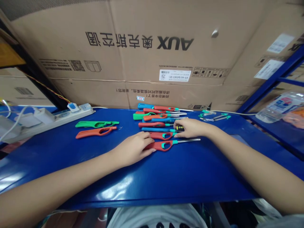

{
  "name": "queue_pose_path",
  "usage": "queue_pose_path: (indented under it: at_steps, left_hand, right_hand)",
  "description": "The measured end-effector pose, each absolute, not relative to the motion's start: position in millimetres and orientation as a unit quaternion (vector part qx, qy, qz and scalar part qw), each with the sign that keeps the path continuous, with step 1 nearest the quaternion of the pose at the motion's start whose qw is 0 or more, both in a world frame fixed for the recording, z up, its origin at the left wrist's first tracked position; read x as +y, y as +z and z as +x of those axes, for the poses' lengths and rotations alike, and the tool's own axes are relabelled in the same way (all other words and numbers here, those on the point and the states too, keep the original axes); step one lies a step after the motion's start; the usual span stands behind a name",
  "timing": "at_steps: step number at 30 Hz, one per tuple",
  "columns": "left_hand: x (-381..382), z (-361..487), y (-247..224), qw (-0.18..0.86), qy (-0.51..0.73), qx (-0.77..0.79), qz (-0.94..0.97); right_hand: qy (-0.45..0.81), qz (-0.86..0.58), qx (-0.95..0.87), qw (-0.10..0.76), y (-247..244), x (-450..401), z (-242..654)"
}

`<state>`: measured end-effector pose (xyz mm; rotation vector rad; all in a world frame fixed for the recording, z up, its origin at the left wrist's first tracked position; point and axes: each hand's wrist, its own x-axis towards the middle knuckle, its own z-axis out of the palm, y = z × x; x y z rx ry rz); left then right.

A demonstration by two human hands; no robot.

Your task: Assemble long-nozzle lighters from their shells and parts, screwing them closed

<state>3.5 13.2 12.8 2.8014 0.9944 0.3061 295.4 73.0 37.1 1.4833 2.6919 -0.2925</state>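
Note:
My left hand is closed over the handle end of the front red gas lighter, which lies on the blue table with its metal tube pointing right. Its fingers also reach the handle of a second red lighter just behind. My right hand, fingers curled, grips a small black-and-yellow screwdriver; its shaft is hidden. That hand is over the tube ends of the nearest lighters. Behind them lie several more, among them a green lighter, an orange lighter and a blue lighter.
A green lighter body and an orange lighter body without tubes lie at the left. Small metal-and-teal parts are at the back right. A power strip, a plastic bottle and a large cardboard box border the blue table.

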Motion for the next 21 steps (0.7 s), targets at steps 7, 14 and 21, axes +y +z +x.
queue_pose_path:
  at_steps: [7, 14, 21]
  left_hand:
    - [18.8, 4.0, 13.0, 0.024, 0.085, 0.353, 0.931]
    - [48.4, -3.8, -0.9, -0.001, 0.137, 0.368, 0.92]
    - [57.9, -4.2, -5.1, 0.02, 0.168, 0.355, 0.919]
  right_hand:
    - [0.011, 0.424, 0.903, 0.061, 39.2, 76.1, 278.6]
    - [0.054, 0.477, 0.877, -0.017, 39.0, 92.5, 276.6]
    - [0.005, 0.539, 0.84, -0.063, 42.6, 129.0, 286.3]
